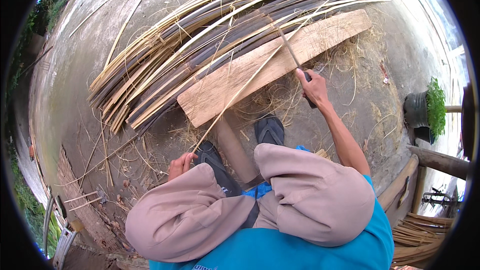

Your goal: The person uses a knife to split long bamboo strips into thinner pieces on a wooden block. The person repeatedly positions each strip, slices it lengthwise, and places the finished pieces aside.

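Note:
My right hand (314,89) is closed round the black handle of a knife (288,46). Its long narrow blade points up and to the left, over a pale wooden plank (325,37). Low on the left, my left hand (181,165) pinches the near end of a thin bamboo strip (231,101). The strip slants away to the upper right across the plank and passes close to the blade; whether the two touch I cannot tell. Part of my left hand is hidden behind my knee.
Beyond the plank lies a large pile of split bamboo strips (165,52), some dark-skinned. Curly shavings (280,97) litter the concrete floor. My sandalled feet flank a wooden post (234,147). A potted plant (435,105) stands at right, above more strips (420,235).

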Demonstrator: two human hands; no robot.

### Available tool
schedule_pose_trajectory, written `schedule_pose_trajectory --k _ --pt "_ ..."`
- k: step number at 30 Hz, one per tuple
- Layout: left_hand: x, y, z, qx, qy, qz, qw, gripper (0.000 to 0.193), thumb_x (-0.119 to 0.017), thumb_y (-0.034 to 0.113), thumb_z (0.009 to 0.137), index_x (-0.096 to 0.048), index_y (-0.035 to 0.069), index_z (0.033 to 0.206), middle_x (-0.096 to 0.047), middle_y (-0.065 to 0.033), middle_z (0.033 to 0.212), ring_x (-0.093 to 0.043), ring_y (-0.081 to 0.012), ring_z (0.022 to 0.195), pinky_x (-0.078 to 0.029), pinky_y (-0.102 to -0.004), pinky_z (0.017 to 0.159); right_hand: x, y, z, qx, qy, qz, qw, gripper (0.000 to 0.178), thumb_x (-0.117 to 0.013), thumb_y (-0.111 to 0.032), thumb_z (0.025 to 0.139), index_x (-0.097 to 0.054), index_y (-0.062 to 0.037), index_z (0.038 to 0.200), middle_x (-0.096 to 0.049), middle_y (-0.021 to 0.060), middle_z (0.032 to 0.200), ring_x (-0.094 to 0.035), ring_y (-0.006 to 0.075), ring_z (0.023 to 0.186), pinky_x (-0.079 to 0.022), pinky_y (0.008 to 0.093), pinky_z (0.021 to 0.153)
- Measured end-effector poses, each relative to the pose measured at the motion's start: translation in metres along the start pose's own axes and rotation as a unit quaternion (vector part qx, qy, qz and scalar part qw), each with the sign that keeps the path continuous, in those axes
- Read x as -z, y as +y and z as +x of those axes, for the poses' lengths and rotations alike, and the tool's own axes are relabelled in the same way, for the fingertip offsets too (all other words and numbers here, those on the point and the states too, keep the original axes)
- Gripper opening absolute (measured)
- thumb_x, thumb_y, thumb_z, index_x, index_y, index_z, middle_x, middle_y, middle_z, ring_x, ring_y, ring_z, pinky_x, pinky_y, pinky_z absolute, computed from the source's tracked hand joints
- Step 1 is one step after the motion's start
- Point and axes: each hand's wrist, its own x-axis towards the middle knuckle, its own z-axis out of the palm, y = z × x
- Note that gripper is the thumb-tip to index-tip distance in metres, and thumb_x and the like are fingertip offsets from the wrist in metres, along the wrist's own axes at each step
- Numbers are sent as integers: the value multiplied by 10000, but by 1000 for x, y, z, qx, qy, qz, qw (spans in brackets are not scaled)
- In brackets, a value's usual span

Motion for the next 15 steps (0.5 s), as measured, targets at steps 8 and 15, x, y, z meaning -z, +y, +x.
schedule_pose_trajectory --k 8,15 --pt "-29 56 60 -111 -7 26 993 406 -487 353 1105 -637 51 880 -568 -232 665 -582 -442 638 -440 -499 605 -63 -14 -108 282 -81 -144 945 492 -717 -468 966 -605 -11 824 -572 180 665 -593 324 612 -475 420 585" --pt "-37 63 59 -84 5 84 993 425 -489 349 1104 -606 40 836 -563 -206 653 -591 -425 631 -430 -489 599 -52 -23 -116 251 -191 -130 940 492 -686 -482 980 -604 -14 852 -655 214 772 -660 409 691 -528 492 632"
